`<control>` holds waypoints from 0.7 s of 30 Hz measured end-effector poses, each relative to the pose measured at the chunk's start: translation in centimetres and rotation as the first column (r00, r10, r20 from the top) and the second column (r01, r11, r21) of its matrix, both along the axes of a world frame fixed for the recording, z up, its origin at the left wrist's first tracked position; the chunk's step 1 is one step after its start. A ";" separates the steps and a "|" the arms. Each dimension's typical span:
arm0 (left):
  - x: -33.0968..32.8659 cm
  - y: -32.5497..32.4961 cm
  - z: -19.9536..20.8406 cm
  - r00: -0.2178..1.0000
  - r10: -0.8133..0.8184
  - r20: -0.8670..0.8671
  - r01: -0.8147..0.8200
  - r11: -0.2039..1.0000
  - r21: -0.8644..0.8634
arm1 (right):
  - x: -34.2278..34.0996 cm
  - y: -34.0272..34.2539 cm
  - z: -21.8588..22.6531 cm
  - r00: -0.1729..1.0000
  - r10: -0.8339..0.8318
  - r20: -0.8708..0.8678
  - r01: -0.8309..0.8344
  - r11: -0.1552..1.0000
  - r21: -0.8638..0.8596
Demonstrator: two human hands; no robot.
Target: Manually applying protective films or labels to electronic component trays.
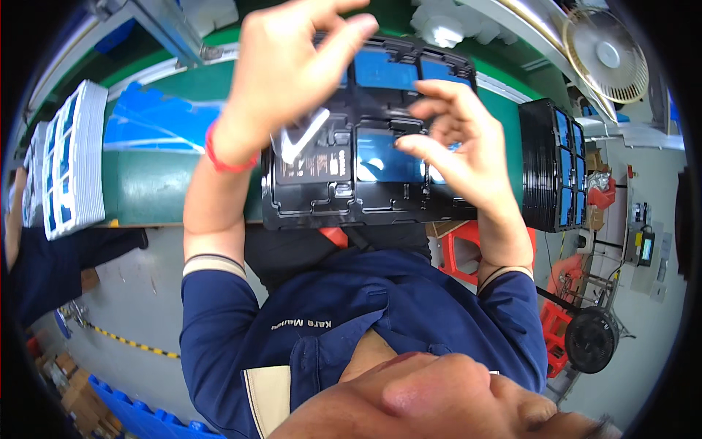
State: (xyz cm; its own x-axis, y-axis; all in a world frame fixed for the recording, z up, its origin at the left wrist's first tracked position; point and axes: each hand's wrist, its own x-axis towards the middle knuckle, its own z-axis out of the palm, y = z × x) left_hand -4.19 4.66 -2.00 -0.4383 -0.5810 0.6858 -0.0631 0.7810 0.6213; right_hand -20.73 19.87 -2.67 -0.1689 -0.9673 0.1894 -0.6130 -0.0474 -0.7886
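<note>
A black plastic tray (380,212) with moulded compartments lies in front of me on the green table (153,190). Flat pieces with shiny blue faces (387,71) fill several compartments. In the near left compartment sits a flat black rectangular pack (314,164) with pale print, and a bright white glare or clear film lies across its upper part. Above the tray's left side my left hand (285,69) is raised, thumb and finger apart; some fingertips leave the picture. My right hand (464,143) hovers over the right half, fingers loosely bent and thumb apart, with nothing clearly held.
Stacked white trays with blue pieces (77,161) stand at the left, stacked black trays (537,168) at the right. A blue sheet under clear film (161,121) lies left of my tray. A fan (607,55) is at the far right. Another person's dark clothing (58,271) shows at left.
</note>
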 end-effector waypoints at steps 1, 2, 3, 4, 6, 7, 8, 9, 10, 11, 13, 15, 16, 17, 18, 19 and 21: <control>-0.4 0.3 -1.5 0.998 -0.014 -0.057 0.002 0.979 -0.203 | 1.1 -0.8 0.5 0.998 0.065 0.001 -0.065 0.995 -0.076; -0.5 1.1 -1.7 0.995 -0.069 -0.066 0.053 0.974 -0.222 | 1.9 -1.5 0.7 0.990 0.141 -0.011 -0.141 0.982 -0.124; -0.6 2.3 -1.7 0.987 -0.138 -0.080 0.115 0.963 -0.244 | 2.2 -1.8 0.5 0.979 0.203 -0.035 -0.206 0.968 -0.143; -0.7 3.3 -1.4 0.974 -0.223 -0.029 0.210 0.950 -0.233 | 1.9 -1.9 -0.4 0.962 0.273 0.007 -0.268 0.948 -0.169; -0.2 4.3 -1.0 0.938 -0.346 0.015 0.342 0.919 -0.197 | 1.9 -2.0 -1.2 0.952 0.301 -0.054 -0.304 0.913 -0.274; 0.0 4.5 -0.8 0.915 -0.404 -0.005 0.397 0.901 -0.174 | 1.8 -1.3 -0.9 0.956 0.287 0.064 -0.271 0.944 -0.189; 0.5 4.8 -0.6 0.913 -0.408 0.000 0.407 0.911 -0.069 | 1.3 -0.7 -0.4 0.963 0.254 0.088 -0.242 0.962 -0.124; 0.6 4.8 -0.3 0.915 -0.402 -0.026 0.399 0.914 -0.071 | 0.6 0.0 0.1 0.970 0.215 0.110 -0.210 0.976 -0.057; 0.6 4.4 -0.1 0.926 -0.376 -0.040 0.367 0.920 -0.133 | -0.2 0.9 -0.1 0.963 0.181 0.202 -0.158 0.979 -0.128; 0.9 4.0 0.1 0.937 -0.345 -0.055 0.329 0.925 -0.193 | -1.7 2.1 -0.1 0.966 0.137 0.220 -0.115 0.987 -0.109; 1.5 3.3 0.8 0.964 -0.255 -0.071 0.239 0.954 -0.181 | -5.4 5.4 0.0 0.956 0.019 0.294 0.013 0.994 -0.107; 1.8 2.1 0.5 0.994 -0.094 -0.062 0.087 0.990 -0.110 | -9.8 9.9 -1.0 0.886 -0.112 0.450 0.151 0.987 -0.052; 2.2 1.7 0.6 0.998 -0.021 -0.061 0.018 0.999 -0.050 | -11.7 12.1 -1.9 0.817 -0.166 0.552 0.213 0.977 -0.020; 2.4 1.1 0.5 0.997 0.042 -0.059 -0.041 0.999 0.016 | -13.9 14.9 -3.2 0.774 -0.181 0.606 0.224 0.975 0.005; 2.6 0.4 0.4 0.994 0.082 -0.066 -0.083 0.996 -0.015 | -15.7 17.7 -4.4 0.726 -0.236 0.646 0.249 0.966 0.072; 2.7 -0.4 0.0 0.992 0.106 -0.074 -0.107 0.994 -0.012 | -17.3 20.7 -6.1 0.668 -0.267 0.695 0.264 0.958 0.115; 2.9 -1.7 -0.4 0.980 0.196 -0.037 -0.197 0.979 -0.047 | -19.8 26.4 -10.4 0.572 -0.404 0.713 0.343 0.908 0.240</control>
